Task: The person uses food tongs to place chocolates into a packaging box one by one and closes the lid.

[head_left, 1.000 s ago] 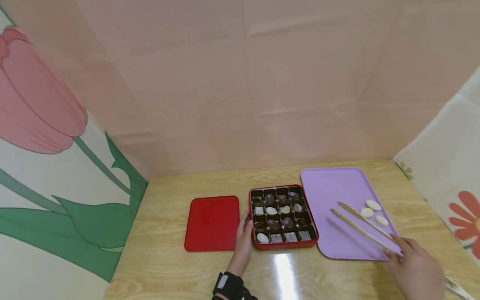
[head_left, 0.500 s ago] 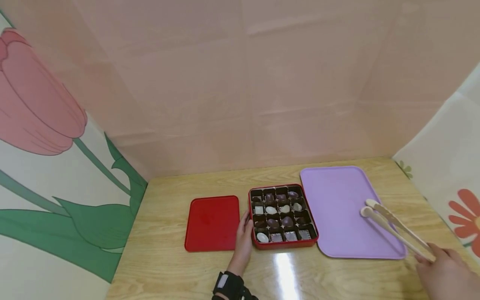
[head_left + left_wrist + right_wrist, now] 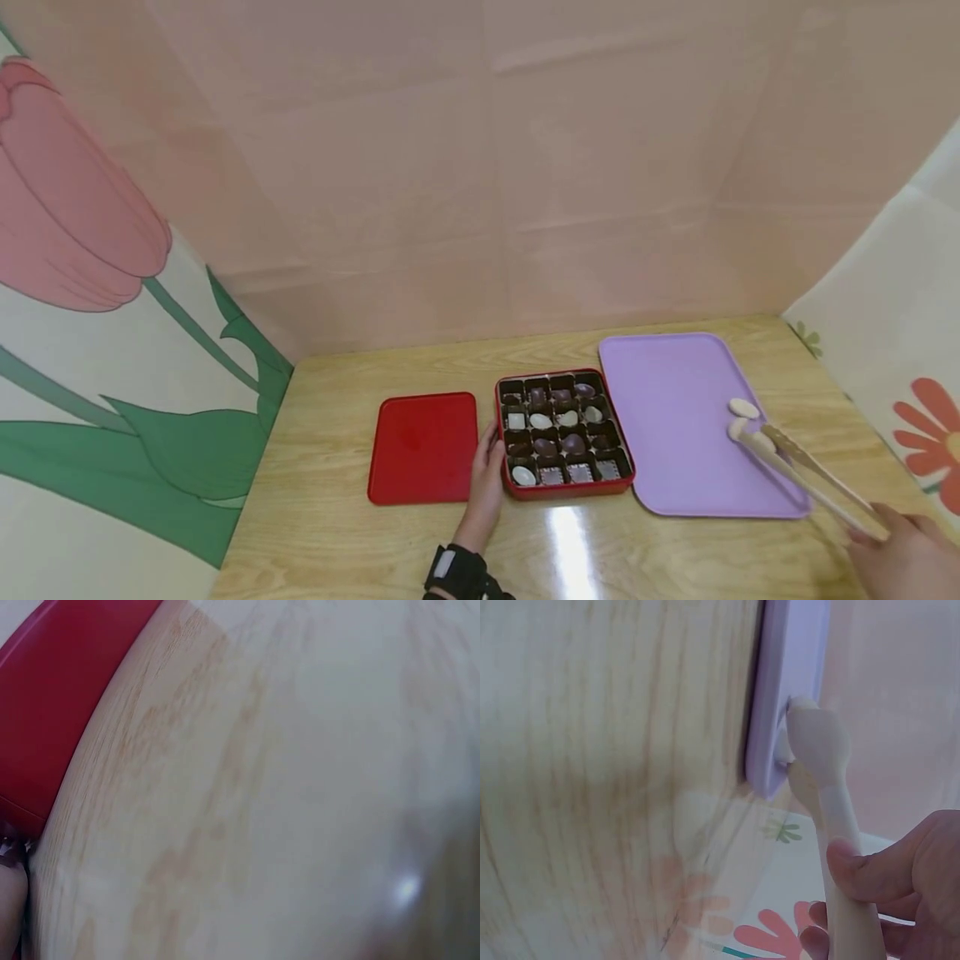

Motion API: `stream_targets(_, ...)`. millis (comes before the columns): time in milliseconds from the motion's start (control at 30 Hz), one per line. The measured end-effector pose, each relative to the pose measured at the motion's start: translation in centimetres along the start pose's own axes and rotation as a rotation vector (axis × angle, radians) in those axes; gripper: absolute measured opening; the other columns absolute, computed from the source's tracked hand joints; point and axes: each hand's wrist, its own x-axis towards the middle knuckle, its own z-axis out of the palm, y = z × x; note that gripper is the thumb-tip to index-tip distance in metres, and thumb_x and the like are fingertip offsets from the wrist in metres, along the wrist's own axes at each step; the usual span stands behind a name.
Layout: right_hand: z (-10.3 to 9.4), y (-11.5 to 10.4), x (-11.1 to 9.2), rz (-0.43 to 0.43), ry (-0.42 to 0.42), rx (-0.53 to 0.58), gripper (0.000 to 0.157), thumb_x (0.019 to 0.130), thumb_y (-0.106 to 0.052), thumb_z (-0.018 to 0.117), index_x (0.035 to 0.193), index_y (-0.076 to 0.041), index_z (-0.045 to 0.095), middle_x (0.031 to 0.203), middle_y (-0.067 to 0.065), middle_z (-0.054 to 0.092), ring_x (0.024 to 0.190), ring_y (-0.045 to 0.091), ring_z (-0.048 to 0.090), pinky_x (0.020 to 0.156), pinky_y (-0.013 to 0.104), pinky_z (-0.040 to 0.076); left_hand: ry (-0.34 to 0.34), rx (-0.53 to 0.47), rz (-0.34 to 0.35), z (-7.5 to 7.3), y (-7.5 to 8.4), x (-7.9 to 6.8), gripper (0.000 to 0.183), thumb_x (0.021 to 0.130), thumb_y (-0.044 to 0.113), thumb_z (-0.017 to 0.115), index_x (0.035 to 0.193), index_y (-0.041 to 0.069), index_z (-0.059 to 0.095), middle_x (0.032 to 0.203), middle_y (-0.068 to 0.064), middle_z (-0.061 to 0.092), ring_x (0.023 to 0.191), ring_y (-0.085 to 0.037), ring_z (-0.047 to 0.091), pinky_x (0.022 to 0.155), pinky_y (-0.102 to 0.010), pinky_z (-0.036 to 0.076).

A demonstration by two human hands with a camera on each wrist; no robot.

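My left hand touches the left side of a red box in the head view. Chocolates, dark and white, sit in its dark divided insert. Wooden tongs are gripped in my right hand, thumb on one arm and fingers curled round the other in the right wrist view. Their rounded tips lie low over the right part of a lilac tray. A white oval chocolate lies just beyond them, with another pale one beside the left tip. Whether a piece is between the tips, I cannot tell.
A flat red lid lies on the wooden table, left of the box. Pink covering hangs behind the table. White flower-printed covering borders the right side, and tulip-printed covering the left.
The tongs shifted right from the tray's middle to the white chocolates, then slightly down and right. Their tips have come closer together. My left hand has kept its place against the box.
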Motion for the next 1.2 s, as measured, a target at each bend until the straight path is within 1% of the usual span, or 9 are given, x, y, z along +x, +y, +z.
stream_targets(133, 0.4, 0.5, 0.2, -0.098, 0.038, -0.018, 0.048, 0.074, -0.015, 0.066, 0.110, 0.014, 0.053, 0.098, 0.043, 0.051, 0.080, 0.052, 0.052, 0.067, 0.057, 0.046, 0.006, -0.002, 0.007, -0.1, -0.1, 0.1, 0.054, 0.099, 0.033, 0.041, 0.148, 0.012, 0.031, 0.155, -0.019, 0.030, 0.140, -0.032, 0.025, 0.117, -0.056, 0.023)
stream_targets(233, 0.5, 0.7, 0.2, -0.123, 0.027, -0.032, 0.044, 0.075, -0.016, 0.065, 0.107, 0.013, 0.055, 0.094, 0.042, 0.052, 0.076, 0.050, 0.054, 0.062, 0.054, 0.047, 0.008, -0.004, 0.018, -0.1, -0.1, 0.1, 0.054, 0.099, 0.031, 0.040, 0.147, 0.009, 0.031, 0.154, -0.021, 0.031, 0.139, -0.034, 0.026, 0.116, -0.057, 0.024)
stream_targets(533, -0.1, 0.1, -0.9, -0.110, 0.067, -0.011, 0.043, 0.077, -0.014, 0.065, 0.109, 0.013, 0.055, 0.096, 0.041, 0.052, 0.082, 0.048, 0.053, 0.067, 0.056, 0.046, -0.003, -0.018, -0.009, 0.1, 0.0, -0.1, 0.055, 0.099, 0.033, 0.041, 0.148, 0.012, 0.030, 0.155, -0.017, 0.029, 0.140, -0.031, 0.024, 0.117, -0.055, 0.023)
stream_targets(667, -0.9, -0.8, -1.6, -0.076, 0.003, -0.004, 0.051, 0.078, -0.016, 0.062, 0.121, 0.011, 0.052, 0.108, 0.041, 0.049, 0.092, 0.052, 0.050, 0.074, 0.060, 0.046, 0.001, -0.031, 0.002, 0.0, -0.2, 0.0, 0.054, 0.099, 0.032, 0.041, 0.147, 0.011, 0.031, 0.155, -0.018, 0.030, 0.140, -0.031, 0.025, 0.117, -0.055, 0.022)
stream_targets(767, -1.8, -1.6, -2.0, -0.070, -0.115, 0.014, 0.060, 0.080, -0.014, 0.057, 0.132, 0.012, 0.041, 0.120, 0.042, 0.041, 0.103, 0.054, 0.044, 0.079, 0.064, 0.043, 0.005, -0.038, 0.013, 0.0, -0.2, 0.2, 0.054, 0.098, 0.031, 0.041, 0.147, 0.009, 0.031, 0.154, -0.019, 0.031, 0.140, -0.031, 0.026, 0.117, -0.055, 0.022)
stream_targets(867, -2.8, -2.8, -2.4, -0.118, -0.175, 0.009, 0.062, 0.078, -0.012, 0.055, 0.133, 0.012, 0.039, 0.121, 0.041, 0.039, 0.104, 0.053, 0.044, 0.075, 0.062, 0.045, 0.001, -0.040, 0.019, 0.0, -0.2, 0.1, 0.055, 0.099, 0.032, 0.041, 0.147, 0.009, 0.031, 0.154, -0.019, 0.031, 0.140, -0.032, 0.026, 0.117, -0.055, 0.022)
stream_targets(933, -3.4, -3.9, -3.0, -0.190, -0.126, 0.015, 0.058, 0.078, -0.013, 0.056, 0.130, 0.011, 0.044, 0.119, 0.038, 0.044, 0.099, 0.051, 0.049, 0.067, 0.057, 0.047, -0.001, -0.041, 0.021, 0.0, -0.2, 0.1, 0.055, 0.099, 0.032, 0.041, 0.147, 0.009, 0.030, 0.154, -0.019, 0.031, 0.140, -0.032, 0.025, 0.117, -0.056, 0.022)
stream_targets(1067, -3.9, -6.8, -4.6, -0.345, 0.083, 0.058, 0.049, 0.073, -0.014, 0.065, 0.118, 0.006, 0.058, 0.105, 0.029, 0.060, 0.073, 0.043, 0.059, 0.050, 0.048, 0.046, 0.001, -0.046, 0.010, -0.1, -0.1, 0.1, 0.056, 0.098, 0.034, 0.041, 0.147, 0.011, 0.031, 0.155, -0.018, 0.031, 0.140, -0.031, 0.025, 0.117, -0.055, 0.022)
stream_targets(1200, -3.5, -9.8, -6.3, -0.524, 0.238, 0.160, 0.045, 0.064, -0.014, 0.073, 0.106, 0.000, 0.067, 0.091, 0.019, 0.066, 0.051, 0.032, 0.055, 0.041, 0.046, 0.041, -0.001, -0.049, -0.005, -0.1, -0.2, 0.1, 0.056, 0.098, 0.035, 0.042, 0.148, 0.013, 0.031, 0.155, -0.016, 0.031, 0.140, -0.029, 0.025, 0.117, -0.054, 0.023)
